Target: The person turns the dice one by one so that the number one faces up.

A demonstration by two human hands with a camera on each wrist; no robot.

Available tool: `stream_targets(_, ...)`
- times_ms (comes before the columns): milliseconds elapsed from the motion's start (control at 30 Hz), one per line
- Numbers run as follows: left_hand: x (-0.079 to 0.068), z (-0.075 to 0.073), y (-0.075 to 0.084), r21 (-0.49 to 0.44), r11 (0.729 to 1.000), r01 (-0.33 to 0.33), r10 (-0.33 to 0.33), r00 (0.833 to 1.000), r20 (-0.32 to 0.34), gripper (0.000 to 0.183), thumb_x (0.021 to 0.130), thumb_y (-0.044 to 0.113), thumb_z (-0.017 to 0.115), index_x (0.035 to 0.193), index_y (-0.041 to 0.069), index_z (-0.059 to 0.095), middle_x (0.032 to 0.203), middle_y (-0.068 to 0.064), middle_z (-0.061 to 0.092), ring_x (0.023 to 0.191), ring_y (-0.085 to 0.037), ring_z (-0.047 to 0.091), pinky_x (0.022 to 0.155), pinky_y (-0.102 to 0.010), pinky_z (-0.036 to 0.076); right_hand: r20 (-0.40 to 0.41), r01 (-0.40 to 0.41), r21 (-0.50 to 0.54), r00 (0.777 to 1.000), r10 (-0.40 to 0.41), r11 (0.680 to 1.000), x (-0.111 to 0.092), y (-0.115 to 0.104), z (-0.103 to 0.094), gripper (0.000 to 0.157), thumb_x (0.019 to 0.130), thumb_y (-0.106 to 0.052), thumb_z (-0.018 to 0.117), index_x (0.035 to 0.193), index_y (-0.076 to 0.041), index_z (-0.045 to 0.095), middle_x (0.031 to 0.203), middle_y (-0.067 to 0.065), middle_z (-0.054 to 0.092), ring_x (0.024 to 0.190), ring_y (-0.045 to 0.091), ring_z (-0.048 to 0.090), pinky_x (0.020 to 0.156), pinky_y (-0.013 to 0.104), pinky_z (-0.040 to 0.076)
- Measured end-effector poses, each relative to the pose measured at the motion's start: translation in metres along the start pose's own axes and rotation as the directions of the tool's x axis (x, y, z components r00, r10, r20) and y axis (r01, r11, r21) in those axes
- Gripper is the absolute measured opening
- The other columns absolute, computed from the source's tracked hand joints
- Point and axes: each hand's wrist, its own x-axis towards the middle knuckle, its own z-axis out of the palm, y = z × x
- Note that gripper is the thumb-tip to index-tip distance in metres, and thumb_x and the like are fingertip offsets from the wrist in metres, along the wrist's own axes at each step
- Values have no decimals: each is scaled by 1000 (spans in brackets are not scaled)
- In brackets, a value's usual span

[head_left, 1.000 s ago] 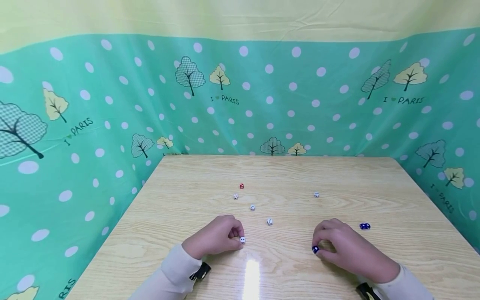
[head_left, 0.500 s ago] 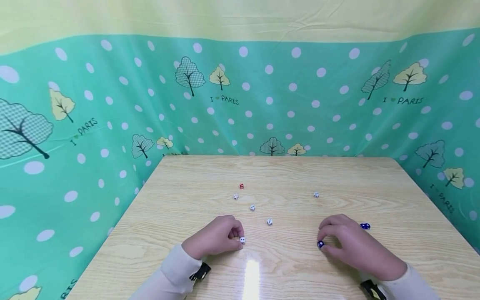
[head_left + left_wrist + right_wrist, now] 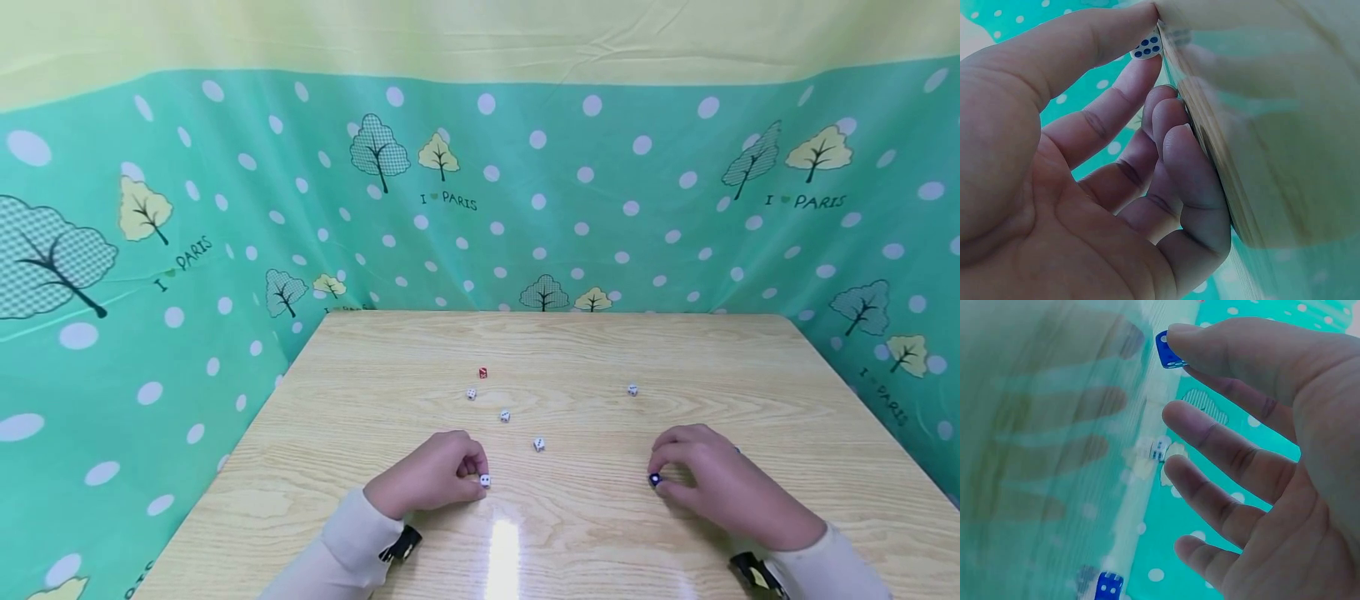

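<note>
On the wooden table [image 3: 360,400], my left hand [image 3: 431,473] pinches a white die [image 3: 485,481] between thumb and index finger; its six-dot side shows in the left wrist view. Farther right, my right hand [image 3: 708,479] holds a blue die [image 3: 655,480] by thumb and index finger, the other fingers spread apart in the right wrist view. Another blue die [image 3: 1109,585] appears low in that view; in the head view the right hand hides almost all of it. Nearest the left hand lies a loose white die [image 3: 539,445].
More white dice [image 3: 505,416] [image 3: 471,394] lie beyond the left hand, with a red die [image 3: 483,373] behind them. A single white die [image 3: 633,390] rests farther back on the right. A green dotted curtain [image 3: 540,225] surrounds the table's back and sides.
My right hand has slid right and slightly away from me with the blue die, now covering the blue dice seen beside it earlier. The left hand and its white die have stayed put.
</note>
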Motion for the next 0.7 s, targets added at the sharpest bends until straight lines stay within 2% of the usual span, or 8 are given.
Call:
stream_targets(333, -1, 0, 0, 0, 1000, -5, 5, 1000, -6, 16, 83, 14, 86, 87, 16, 70, 86, 5, 61, 80, -10, 57, 74, -22, 49, 57, -78, 19, 995, 77, 997, -1, 17, -4, 26, 80, -24, 89, 89, -42, 72, 107, -14, 66, 112, 26, 62, 96, 55, 52)
stream_targets(700, 0, 0, -1, -3, 1000, -6, 6, 1000, -3, 16, 83, 14, 86, 86, 16, 70, 86, 4, 62, 81, -10, 57, 74, -22, 49, 32, -103, -18, 994, 104, 994, -3, 29, -11, 24, 79, -23, 90, 88, -38, 73, 108, -7, 69, 109, 31, 63, 95, 60, 50)
